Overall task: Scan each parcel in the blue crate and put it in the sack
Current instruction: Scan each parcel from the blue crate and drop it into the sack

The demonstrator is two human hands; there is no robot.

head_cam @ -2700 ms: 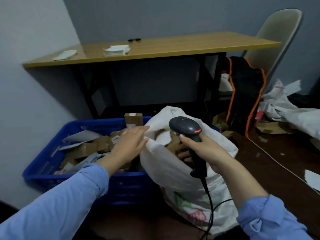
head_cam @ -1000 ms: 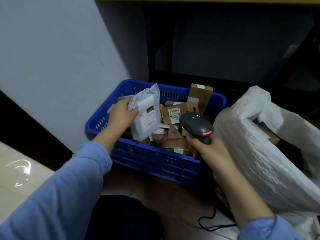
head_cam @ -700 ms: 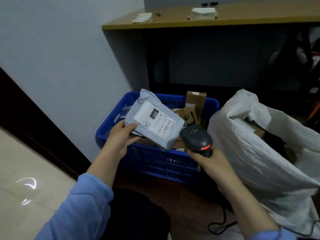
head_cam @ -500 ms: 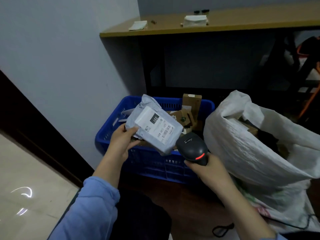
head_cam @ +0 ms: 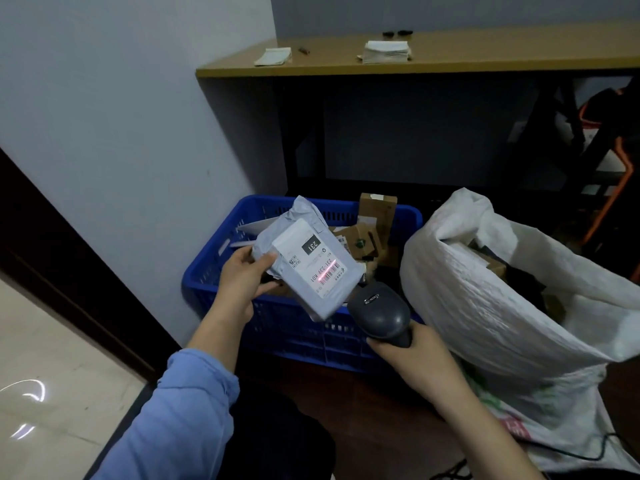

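The person's left hand [head_cam: 242,278] is gripping a grey parcel [head_cam: 304,261] by its near corner, thumb on top and fingers curled beneath, holding it tilted above the blue crate [head_cam: 221,271]. The white label [head_cam: 311,259] is facing up, and a red line of light is lying across its barcode. The right hand [head_cam: 415,358] is wrapping around the handle of a dark scanner [head_cam: 379,315], whose head is pointing up at the parcel, just beside its lower edge. Inside the crate, brown cardboard boxes [head_cam: 367,237] are piling up against the far wall. A white sack [head_cam: 485,306] is standing open just right of the crate, touching its side, with more packages showing in its mouth. Behind, a wooden table [head_cam: 485,57] is carrying a few folded papers [head_cam: 386,51]. Both arms are wearing light blue sleeves [head_cam: 180,417].
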